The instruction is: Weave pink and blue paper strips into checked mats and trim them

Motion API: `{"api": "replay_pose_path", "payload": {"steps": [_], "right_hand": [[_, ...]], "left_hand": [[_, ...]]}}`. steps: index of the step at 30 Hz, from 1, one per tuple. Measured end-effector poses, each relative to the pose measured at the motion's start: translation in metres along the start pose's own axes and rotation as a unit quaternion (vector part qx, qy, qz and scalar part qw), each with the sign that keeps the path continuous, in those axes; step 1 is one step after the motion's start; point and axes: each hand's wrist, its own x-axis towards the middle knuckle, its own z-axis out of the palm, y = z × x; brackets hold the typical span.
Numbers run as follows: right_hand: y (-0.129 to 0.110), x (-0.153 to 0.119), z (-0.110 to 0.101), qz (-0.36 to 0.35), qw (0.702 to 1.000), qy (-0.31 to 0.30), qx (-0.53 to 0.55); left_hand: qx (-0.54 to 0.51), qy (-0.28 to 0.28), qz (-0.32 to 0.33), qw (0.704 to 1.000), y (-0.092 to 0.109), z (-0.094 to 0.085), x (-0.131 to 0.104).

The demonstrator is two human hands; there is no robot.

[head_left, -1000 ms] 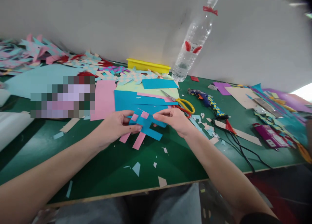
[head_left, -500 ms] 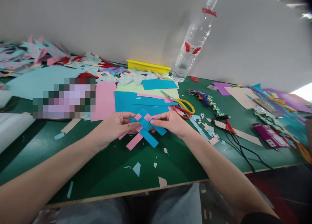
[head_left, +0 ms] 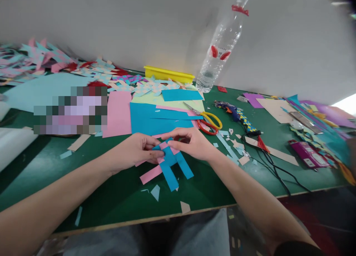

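Between my two hands, just above the green table, is a small weave of blue and pink paper strips. My left hand pinches its left side between thumb and fingers. On the upper right edge, my right hand grips the weave with thumb and index finger. Two blue strip ends and a pink one stick out toward me; part of the weave is covered by my fingers. Beyond my hands lie a blue paper sheet and scissors with yellow and red handles.
A clear plastic bottle stands by the grey wall, right of a yellow tray. Woven paper pieces are heaped at the back left. Paper scraps, a dark cord and a purple packet lie to the right.
The paper weave has come nearer to me and turned, its blue ends now pointing more downward. My right hand has shifted left to the weave's upper edge.
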Motion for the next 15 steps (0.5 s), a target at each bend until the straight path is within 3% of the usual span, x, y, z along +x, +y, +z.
{"api": "replay_pose_path", "payload": {"steps": [9,15], "right_hand": [[0.0036,-0.0006,-0.0014,-0.01,0.999,-0.031,0.008],[0.0027,-0.0018,-0.0009,-0.012,0.999,-0.038,0.017]], "left_hand": [[-0.005,-0.063,0.003,0.998,-0.007,-0.0016,-0.0008],[-0.015,-0.07,0.007,0.997,-0.0069,-0.0016,-0.0009]]}}
